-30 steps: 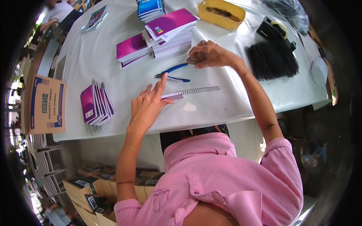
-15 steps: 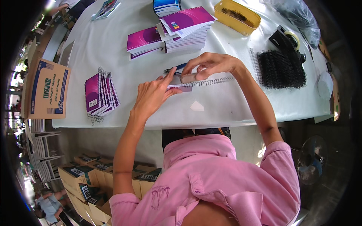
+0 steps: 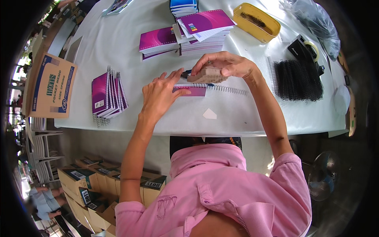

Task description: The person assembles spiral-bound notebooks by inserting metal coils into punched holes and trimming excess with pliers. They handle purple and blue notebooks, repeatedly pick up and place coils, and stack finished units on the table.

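Left hand (image 3: 160, 93) holds a purple notebook (image 3: 196, 91) by its left end; right hand (image 3: 229, 66) grips a beige block (image 3: 210, 75) just above the notebook's far edge, contact unclear. A wire coil (image 3: 233, 91) juts past the notebook's right end; if the left grip slackened or the block pushed crookedly, it might skip holes or bend. Blue pliers (image 3: 186, 74) behind the notebook could snag it.
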Motion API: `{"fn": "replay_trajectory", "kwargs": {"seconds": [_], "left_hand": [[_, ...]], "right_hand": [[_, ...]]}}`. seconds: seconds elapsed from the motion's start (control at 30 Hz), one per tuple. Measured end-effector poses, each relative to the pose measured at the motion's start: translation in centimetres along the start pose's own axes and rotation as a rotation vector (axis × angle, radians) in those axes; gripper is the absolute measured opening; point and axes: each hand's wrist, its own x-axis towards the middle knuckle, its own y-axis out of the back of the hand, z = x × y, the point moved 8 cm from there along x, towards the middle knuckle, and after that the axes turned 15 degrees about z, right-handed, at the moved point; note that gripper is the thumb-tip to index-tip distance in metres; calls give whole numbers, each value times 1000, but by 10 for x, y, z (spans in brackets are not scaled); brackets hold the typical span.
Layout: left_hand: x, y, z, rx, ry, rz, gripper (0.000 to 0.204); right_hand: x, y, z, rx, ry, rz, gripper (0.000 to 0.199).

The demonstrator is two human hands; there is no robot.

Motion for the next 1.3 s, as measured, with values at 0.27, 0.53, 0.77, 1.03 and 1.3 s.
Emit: {"fn": "replay_trajectory", "kwargs": {"seconds": [0.27, 0.53, 0.77, 1.03, 1.3], "left_hand": [[-1, 2, -1, -79, 17, 83, 66], [-8, -1, -6, -187, 69, -59, 44], [-12, 6, -5, -169, 120, -234, 45], [-28, 3, -5, -166, 32, 26, 52], [-19, 12, -22, -527, 223, 217, 94]], "right_hand": [[5, -2, 12, -176, -111, -2, 69], [-10, 41, -1, -838, -146, 249, 53], [-37, 47, 15, -1092, 37, 459, 53], [-8, -3, 17, -554, -271, 69, 66], [1, -8, 19, -435, -198, 61, 65]]}}
